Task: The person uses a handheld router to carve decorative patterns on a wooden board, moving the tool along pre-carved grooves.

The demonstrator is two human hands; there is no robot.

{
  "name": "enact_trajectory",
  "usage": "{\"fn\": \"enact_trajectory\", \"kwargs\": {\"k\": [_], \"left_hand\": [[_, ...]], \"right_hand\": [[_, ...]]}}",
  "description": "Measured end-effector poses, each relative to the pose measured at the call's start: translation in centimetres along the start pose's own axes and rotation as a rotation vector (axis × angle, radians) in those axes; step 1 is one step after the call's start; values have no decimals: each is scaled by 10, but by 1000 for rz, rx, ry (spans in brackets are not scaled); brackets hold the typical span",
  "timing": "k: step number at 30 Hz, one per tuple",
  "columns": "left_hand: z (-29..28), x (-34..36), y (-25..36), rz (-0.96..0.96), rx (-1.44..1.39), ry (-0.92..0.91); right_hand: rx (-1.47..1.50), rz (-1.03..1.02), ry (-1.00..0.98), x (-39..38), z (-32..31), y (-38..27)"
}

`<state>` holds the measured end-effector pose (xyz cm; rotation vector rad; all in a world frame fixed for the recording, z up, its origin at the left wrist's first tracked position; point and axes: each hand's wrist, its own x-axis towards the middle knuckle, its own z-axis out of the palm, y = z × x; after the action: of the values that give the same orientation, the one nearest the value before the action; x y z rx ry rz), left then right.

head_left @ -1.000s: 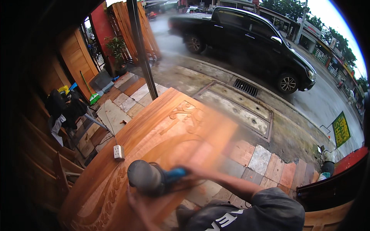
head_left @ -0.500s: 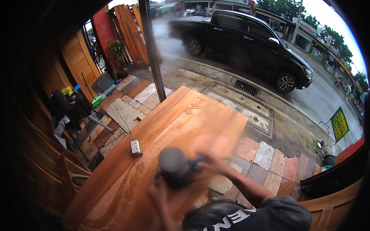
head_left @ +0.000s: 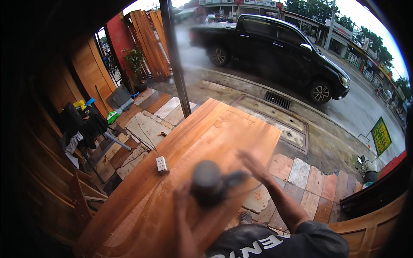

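Inspector A: Where does the sander (head_left: 209,182) lie?

Inspector B: On the carved wooden door panel (head_left: 193,142), toward its near end, roughly midway across its width. The grey round body sits upright on the wood; the picture is blurred there, so fine detail is lost.

Inspector A: And the hands?

Inspector B: The left hand (head_left: 183,193) is just beside the grey body on its near left side, apparently touching it; whether the fingers are clenched on it cannot be told through the blur. The right hand (head_left: 251,162) lies to the right of the tool, past the end of the dark handle, fingers spread and released, resting over the panel.

Inspector A: Orientation of the tool?

Inspector B: Its long axis runs across the panel, from the round body out to the handle, which points right and slightly away, toward the right hand.

Inspector A: The panel itself?

Inspector B: Its long axis runs from lower left to upper right, far end toward the metal post (head_left: 175,60). A white power strip (head_left: 161,164) sits on its left edge, well left of the sander, with a cord trailing off to the tiled floor (head_left: 301,172).

Inspector A: Surroundings?

Inspector B: A black pickup truck (head_left: 275,47) stands on the wet street beyond.
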<state>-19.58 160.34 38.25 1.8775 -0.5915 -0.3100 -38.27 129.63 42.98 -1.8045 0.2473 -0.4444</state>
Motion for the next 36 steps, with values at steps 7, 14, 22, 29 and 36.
{"fn": "enact_trajectory", "kwargs": {"k": [7, 14, 22, 29, 36], "left_hand": [[20, -30, 22, -63, -217, 342], [15, -53, 39, 30, 267, 337], [24, -67, 58, 49, 398, 285], [16, -62, 84, 42, 517, 209], [11, -61, 77, 20, 532, 211]], "right_hand": [[-420, -754, -360, 127, 76, -229], [-337, -966, -543, 120, 152, -350], [-731, -728, -471, 93, 120, -165], [-578, -512, -397, 58, 86, -109], [-232, -154, -114, 95, 45, -81]]}}
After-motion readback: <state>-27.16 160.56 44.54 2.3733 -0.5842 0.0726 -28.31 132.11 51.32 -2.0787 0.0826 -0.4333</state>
